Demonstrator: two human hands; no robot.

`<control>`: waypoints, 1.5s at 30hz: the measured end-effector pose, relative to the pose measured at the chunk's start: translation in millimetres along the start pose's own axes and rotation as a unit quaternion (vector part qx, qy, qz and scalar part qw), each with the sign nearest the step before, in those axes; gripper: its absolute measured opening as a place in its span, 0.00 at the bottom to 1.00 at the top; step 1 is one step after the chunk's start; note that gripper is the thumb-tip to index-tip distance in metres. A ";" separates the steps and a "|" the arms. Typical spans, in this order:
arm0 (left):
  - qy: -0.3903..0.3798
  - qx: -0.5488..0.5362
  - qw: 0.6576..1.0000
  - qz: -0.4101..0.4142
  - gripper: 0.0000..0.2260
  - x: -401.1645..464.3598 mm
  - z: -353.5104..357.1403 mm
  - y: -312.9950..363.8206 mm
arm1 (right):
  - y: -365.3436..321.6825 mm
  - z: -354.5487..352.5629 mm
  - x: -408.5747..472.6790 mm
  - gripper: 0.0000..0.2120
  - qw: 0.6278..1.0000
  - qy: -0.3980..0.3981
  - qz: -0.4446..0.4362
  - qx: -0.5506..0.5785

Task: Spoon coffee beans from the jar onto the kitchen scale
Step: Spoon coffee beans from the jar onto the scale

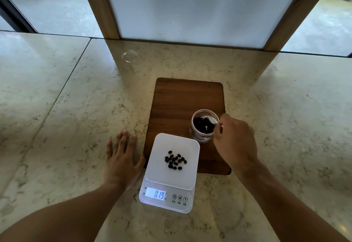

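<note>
A white kitchen scale (182,146) sits near the counter's front, its lit display reading 0.19. A small heap of dark coffee beans (175,160) lies on its platform. Behind and to its right, a clear glass jar (202,126) with dark beans stands on a wooden board (187,97). My right hand (235,140) is shut on a white spoon (211,120) whose bowl is inside the jar's mouth. My left hand (122,159) lies flat on the counter, fingers spread, just left of the scale and touching the board's corner.
The marble counter (76,108) stretches wide to both sides. A small clear glass lid or dome (129,55) lies at the back left. A frosted panel in a wooden frame (200,7) rises behind the board, with windows on either side.
</note>
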State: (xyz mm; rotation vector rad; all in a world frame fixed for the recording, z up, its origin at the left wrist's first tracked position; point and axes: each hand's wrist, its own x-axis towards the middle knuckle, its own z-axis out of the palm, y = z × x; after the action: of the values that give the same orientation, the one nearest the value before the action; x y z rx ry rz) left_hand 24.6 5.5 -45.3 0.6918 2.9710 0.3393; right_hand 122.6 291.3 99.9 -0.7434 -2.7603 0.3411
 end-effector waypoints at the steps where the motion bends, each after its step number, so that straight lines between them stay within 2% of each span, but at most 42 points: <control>1: 0.000 0.001 1.000 0.000 0.35 0.1 0.3 -0.4 | -1.9 0.3 0.7 0.05 1.000 -0.011 -0.003 -0.004; 7: 0.003 -0.008 1.000 -0.002 0.35 0.7 -0.1 1.3 | -2.3 11.0 2.8 0.06 0.999 -0.035 0.026 0.010; 13: 0.009 -0.004 1.000 -0.002 0.35 -0.2 0.3 0.6 | 9.2 18.4 13.5 0.07 0.985 -0.039 0.144 0.089; 16: 0.008 -0.002 1.000 -0.001 0.34 -0.4 0.2 0.4 | 15.1 17.3 18.3 0.08 0.976 -0.050 0.176 0.121; 27: 0.000 -0.001 1.000 -0.003 0.35 0.4 -0.4 0.4 | 23.0 17.0 21.1 0.14 0.959 -0.076 0.216 0.164; 38: -0.003 -0.009 1.000 -0.005 0.35 0.0 -5.6 3.7 | 32.2 17.4 20.3 0.14 0.924 -0.116 0.270 0.244; 45: -0.010 -0.003 1.000 -0.003 0.36 -0.2 -9.5 6.7 | 38.5 18.9 16.0 0.15 0.915 -0.118 0.287 0.260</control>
State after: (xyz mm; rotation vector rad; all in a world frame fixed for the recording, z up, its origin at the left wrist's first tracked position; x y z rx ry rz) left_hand 26.5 9.5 -34.5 0.6805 2.9526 0.3385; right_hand 120.9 329.1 74.0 -1.4051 -2.3910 1.2931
